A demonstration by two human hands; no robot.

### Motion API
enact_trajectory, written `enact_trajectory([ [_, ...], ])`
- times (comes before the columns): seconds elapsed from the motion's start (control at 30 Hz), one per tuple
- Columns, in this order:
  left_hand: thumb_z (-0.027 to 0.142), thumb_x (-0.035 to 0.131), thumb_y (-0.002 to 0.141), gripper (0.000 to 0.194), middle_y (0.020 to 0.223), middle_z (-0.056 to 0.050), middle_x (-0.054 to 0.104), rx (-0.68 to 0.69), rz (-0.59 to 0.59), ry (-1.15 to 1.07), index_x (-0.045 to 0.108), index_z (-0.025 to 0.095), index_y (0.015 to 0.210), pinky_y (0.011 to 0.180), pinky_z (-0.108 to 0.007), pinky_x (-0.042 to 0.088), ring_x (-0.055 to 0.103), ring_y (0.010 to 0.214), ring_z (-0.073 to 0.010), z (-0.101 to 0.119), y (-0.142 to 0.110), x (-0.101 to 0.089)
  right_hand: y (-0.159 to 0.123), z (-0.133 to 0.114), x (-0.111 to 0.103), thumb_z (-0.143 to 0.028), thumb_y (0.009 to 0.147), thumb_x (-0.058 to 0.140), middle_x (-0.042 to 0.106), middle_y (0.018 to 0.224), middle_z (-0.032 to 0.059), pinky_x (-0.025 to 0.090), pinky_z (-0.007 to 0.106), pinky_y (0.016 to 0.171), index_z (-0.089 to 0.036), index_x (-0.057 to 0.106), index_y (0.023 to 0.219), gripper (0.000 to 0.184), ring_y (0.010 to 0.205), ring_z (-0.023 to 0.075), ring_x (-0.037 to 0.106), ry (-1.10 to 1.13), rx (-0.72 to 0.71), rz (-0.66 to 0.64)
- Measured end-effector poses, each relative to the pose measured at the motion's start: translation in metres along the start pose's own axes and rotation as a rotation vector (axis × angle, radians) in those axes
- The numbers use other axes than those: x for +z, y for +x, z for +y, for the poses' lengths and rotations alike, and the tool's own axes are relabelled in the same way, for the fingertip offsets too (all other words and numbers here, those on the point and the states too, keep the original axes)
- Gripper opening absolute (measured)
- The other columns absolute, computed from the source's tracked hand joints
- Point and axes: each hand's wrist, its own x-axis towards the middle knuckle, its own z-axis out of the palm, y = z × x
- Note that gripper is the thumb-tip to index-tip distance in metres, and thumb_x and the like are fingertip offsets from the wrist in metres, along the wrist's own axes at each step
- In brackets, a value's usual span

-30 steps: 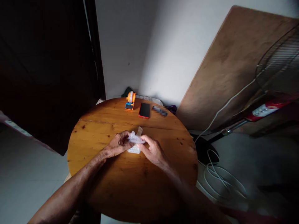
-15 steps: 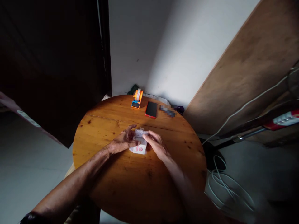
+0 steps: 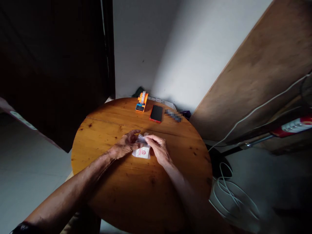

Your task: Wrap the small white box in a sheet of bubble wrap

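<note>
A small white box (image 3: 143,152) with red print lies in a clear bubble-wrap bag (image 3: 140,139) on the round wooden table. From the left, my left hand (image 3: 124,145) grips the package, its thumb laid across the front and its index finger stretched out beyond it. My right hand (image 3: 159,148) pinches the upper right part of the wrap between thumb and fingers. Some of my left fingertips are hidden behind the package.
On the table (image 3: 104,136), an orange tape dispenser (image 3: 141,101) stands at the back. A red-edged phone (image 3: 156,113) lies beside it, then a blurred-out dark object (image 3: 173,115). White cable (image 3: 231,191) is coiled on the floor at right, near a stand's pole (image 3: 259,139).
My right hand has drawn the top of the wrap in over the box, and its fingers are now bunched closer. My left hand keeps its hold. The view has shifted slightly.
</note>
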Motion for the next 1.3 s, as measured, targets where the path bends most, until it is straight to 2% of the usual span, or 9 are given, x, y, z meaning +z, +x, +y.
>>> enact_trajectory([
  [0.17,0.044,0.088,0.066,0.081,0.110,-0.012,0.066,-0.007,0.027,-0.062,0.048,0.015,0.131,0.079,-0.029,0.048,0.063,0.093,-0.0186,-0.002,0.001,0.002,-0.001,-0.005,-0.009,-0.049,0.086,0.059,0.072,0.083,0.0038,0.047,0.028,0.066,-0.021,0.075,0.094,0.033,0.075,0.0182,0.063,-0.023,-0.015,-0.106],
  [0.27,0.048,0.087,0.066,0.080,0.107,-0.011,0.066,0.015,0.059,-0.079,0.049,0.015,0.128,0.074,-0.027,0.048,0.062,0.087,-0.0170,-0.006,0.004,0.005,-0.002,-0.006,-0.016,-0.042,0.082,0.064,0.073,0.090,0.0036,0.048,0.028,0.067,-0.022,0.074,0.105,0.033,0.078,0.0183,0.065,-0.051,0.012,-0.221],
  [0.37,0.050,0.085,0.068,0.077,0.109,-0.012,0.066,0.021,0.091,-0.066,0.050,0.013,0.127,0.070,-0.027,0.047,0.062,0.084,-0.0164,-0.007,0.006,0.006,-0.001,-0.003,-0.019,-0.037,0.078,0.067,0.073,0.092,0.0037,0.049,0.027,0.065,-0.021,0.071,0.113,0.039,0.074,0.0175,0.065,-0.062,0.052,-0.263],
  [0.47,0.045,0.083,0.072,0.076,0.114,-0.014,0.066,0.003,0.069,-0.067,0.048,0.013,0.130,0.076,-0.029,0.048,0.064,0.089,-0.0182,-0.005,0.006,0.004,-0.001,0.000,-0.019,-0.037,0.078,0.065,0.072,0.087,0.0041,0.049,0.028,0.064,-0.019,0.071,0.111,0.038,0.072,0.0174,0.064,-0.082,0.045,-0.240],
  [0.57,0.037,0.083,0.072,0.080,0.120,-0.016,0.065,-0.004,-0.013,-0.087,0.043,0.014,0.137,0.082,-0.031,0.048,0.064,0.095,-0.0198,-0.002,0.003,0.000,-0.001,0.000,-0.019,-0.036,0.080,0.063,0.072,0.085,0.0044,0.049,0.029,0.065,-0.017,0.071,0.112,0.038,0.073,0.0177,0.063,-0.106,0.028,-0.243],
  [0.8,0.031,0.082,0.071,0.084,0.115,-0.015,0.065,0.031,-0.046,-0.051,0.037,0.012,0.141,0.076,-0.029,0.047,0.061,0.088,-0.0169,-0.003,0.002,-0.001,-0.005,-0.005,-0.020,-0.033,0.079,0.063,0.073,0.083,0.0024,0.048,0.025,0.062,-0.021,0.073,0.107,0.032,0.072,0.0161,0.063,-0.147,0.004,-0.221],
  [0.9,0.030,0.082,0.071,0.082,0.114,-0.014,0.065,0.028,-0.040,-0.051,0.039,0.014,0.140,0.076,-0.028,0.047,0.061,0.088,-0.0169,-0.003,0.002,0.000,-0.005,-0.006,-0.017,-0.040,0.083,0.060,0.073,0.084,0.0033,0.048,0.026,0.062,-0.021,0.073,0.103,0.031,0.073,0.0170,0.064,-0.121,-0.022,-0.186],
  [1.0,0.031,0.082,0.071,0.080,0.109,-0.011,0.065,0.029,-0.031,-0.049,0.042,0.015,0.139,0.075,-0.028,0.047,0.061,0.088,-0.0172,-0.005,0.003,0.001,-0.001,-0.007,-0.012,-0.046,0.086,0.059,0.073,0.087,0.0045,0.049,0.026,0.064,-0.020,0.074,0.096,0.032,0.075,0.0177,0.065,-0.084,-0.040,-0.092],
  [1.3,0.033,0.084,0.070,0.066,0.113,-0.009,0.063,0.035,-0.017,-0.091,0.053,0.018,0.127,0.078,-0.028,0.047,0.060,0.089,-0.0152,-0.014,0.007,0.004,0.007,0.001,-0.003,-0.044,0.087,0.060,0.076,0.085,0.0057,0.053,0.030,0.069,-0.019,0.077,0.087,0.031,0.078,0.0211,0.070,-0.078,-0.094,0.045],
])
